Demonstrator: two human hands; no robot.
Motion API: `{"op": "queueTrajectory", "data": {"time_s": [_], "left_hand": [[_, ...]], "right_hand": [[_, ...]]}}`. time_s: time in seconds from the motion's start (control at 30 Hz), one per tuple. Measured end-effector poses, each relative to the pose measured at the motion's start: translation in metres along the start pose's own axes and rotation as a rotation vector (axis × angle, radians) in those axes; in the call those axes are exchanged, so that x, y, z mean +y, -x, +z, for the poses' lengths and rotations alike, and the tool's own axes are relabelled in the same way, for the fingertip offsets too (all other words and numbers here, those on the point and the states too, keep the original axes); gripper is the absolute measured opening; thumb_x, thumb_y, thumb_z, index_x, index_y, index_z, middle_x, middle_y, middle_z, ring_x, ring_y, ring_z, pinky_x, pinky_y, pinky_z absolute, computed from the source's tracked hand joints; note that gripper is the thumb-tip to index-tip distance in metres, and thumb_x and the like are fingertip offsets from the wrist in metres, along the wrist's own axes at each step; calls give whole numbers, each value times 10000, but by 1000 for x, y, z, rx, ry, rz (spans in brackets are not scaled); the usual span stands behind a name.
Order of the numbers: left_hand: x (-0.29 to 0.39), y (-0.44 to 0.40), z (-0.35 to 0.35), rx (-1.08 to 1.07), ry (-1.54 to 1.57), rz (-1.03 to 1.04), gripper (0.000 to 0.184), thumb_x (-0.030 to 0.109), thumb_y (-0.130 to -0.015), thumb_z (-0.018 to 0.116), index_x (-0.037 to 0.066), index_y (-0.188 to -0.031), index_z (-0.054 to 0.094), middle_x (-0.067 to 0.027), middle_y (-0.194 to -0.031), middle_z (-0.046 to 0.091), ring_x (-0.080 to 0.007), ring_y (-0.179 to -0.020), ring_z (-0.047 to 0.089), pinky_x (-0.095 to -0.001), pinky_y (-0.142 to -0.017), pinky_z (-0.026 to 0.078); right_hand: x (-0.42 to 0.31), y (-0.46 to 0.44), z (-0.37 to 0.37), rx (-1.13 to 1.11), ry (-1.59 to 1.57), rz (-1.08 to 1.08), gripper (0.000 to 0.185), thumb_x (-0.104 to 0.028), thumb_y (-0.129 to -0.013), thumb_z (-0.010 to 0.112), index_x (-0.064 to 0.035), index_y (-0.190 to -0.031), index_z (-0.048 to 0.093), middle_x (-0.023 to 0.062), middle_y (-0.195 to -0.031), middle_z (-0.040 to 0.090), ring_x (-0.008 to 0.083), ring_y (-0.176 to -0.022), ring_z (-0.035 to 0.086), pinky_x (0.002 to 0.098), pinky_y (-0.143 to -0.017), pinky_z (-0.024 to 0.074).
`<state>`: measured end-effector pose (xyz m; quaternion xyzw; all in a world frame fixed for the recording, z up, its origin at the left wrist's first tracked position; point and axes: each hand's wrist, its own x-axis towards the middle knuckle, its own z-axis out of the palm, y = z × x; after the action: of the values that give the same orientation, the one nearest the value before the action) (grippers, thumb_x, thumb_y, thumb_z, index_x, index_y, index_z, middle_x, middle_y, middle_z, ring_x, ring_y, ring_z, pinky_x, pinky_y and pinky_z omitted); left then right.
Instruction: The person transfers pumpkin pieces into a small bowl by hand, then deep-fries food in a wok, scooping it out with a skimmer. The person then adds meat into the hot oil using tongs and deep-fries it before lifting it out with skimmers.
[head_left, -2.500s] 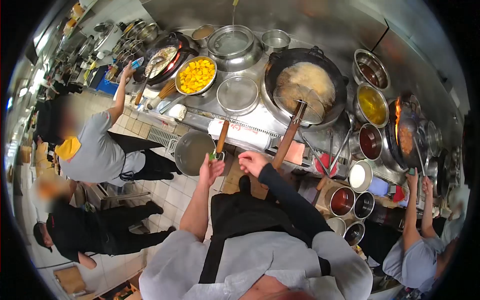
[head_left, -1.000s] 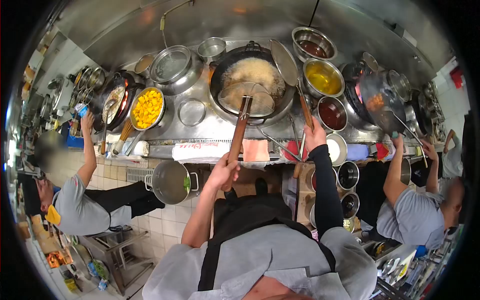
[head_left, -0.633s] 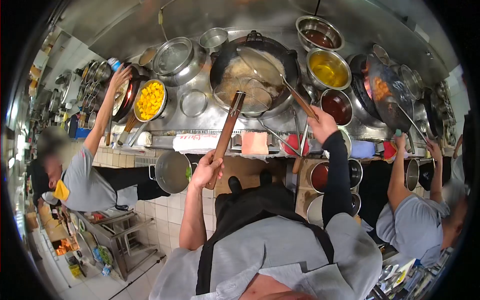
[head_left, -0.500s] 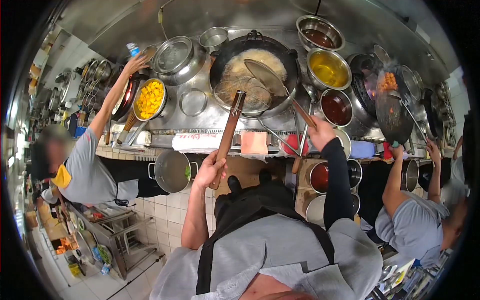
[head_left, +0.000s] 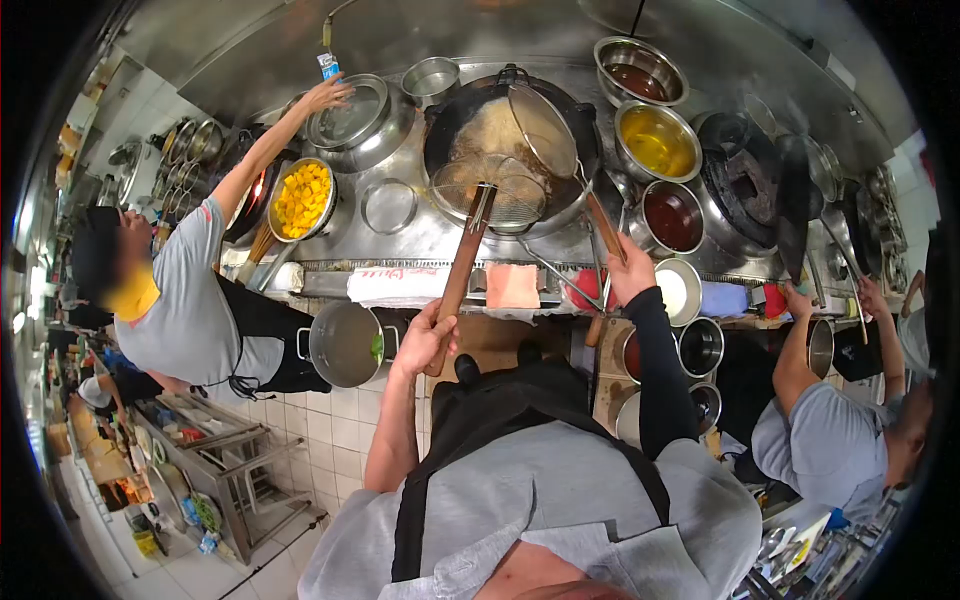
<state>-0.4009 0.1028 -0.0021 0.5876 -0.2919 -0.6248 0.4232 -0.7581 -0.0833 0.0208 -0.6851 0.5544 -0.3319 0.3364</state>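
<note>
A wire-mesh skimmer [head_left: 500, 205] lies over the near half of a large black wok [head_left: 437, 140], and my left hand [head_left: 427, 338] is closed round its long wooden handle. My right hand [head_left: 632, 272] grips the wooden handle of a round strainer ladle [head_left: 543, 132], whose bowl is tilted up on edge at the wok's right side. Pale, foamy liquid [head_left: 490, 128] bubbles in the wok. Under the mesh sits something brownish that I cannot make out clearly.
Right of the wok stand bowls of yellow liquid [head_left: 658, 142] and dark red sauce [head_left: 673, 216]. On the left, a co-worker's hand [head_left: 328, 93] reaches over a lidded pot beside yellow chunks [head_left: 300, 200]. A second co-worker [head_left: 835, 430] handles a wok at right. A deep pot [head_left: 343, 345] stands lower left.
My strainer ladle has swung up and right, its bowl tipping more on edge. The skimmer has barely moved. The left co-worker's hand has shifted right; the right co-worker's wok has turned edge-on.
</note>
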Motion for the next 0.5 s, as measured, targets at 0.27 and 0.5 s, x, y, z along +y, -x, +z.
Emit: {"op": "queueTrajectory", "data": {"time_s": [0.27, 0.5], "left_hand": [[-25, -11, 8, -25, 76, -12, 450, 110, -1023, 538, 29, -1440, 389, -48, -812, 577, -135, -622, 586, -282, -554, 506], [-22, -11, 3, -22, 61, -16, 456, 112, -1025, 534, 29, -1450, 391, -50, -815, 582, -131, -630, 583, -279, -559, 509]], "right_hand": [[-27, 36, 39, 55, 171, 76, 479, -54, -915, 534, 14, -1387, 488, 160, -801, 697, 281, -692, 704, 410, -671, 574], [-30, 42, 38, 65, 81, 82, 468, -69, -911, 541, 9, -1371, 502, 165, -797, 696, 307, -715, 708, 426, -672, 568]]}}
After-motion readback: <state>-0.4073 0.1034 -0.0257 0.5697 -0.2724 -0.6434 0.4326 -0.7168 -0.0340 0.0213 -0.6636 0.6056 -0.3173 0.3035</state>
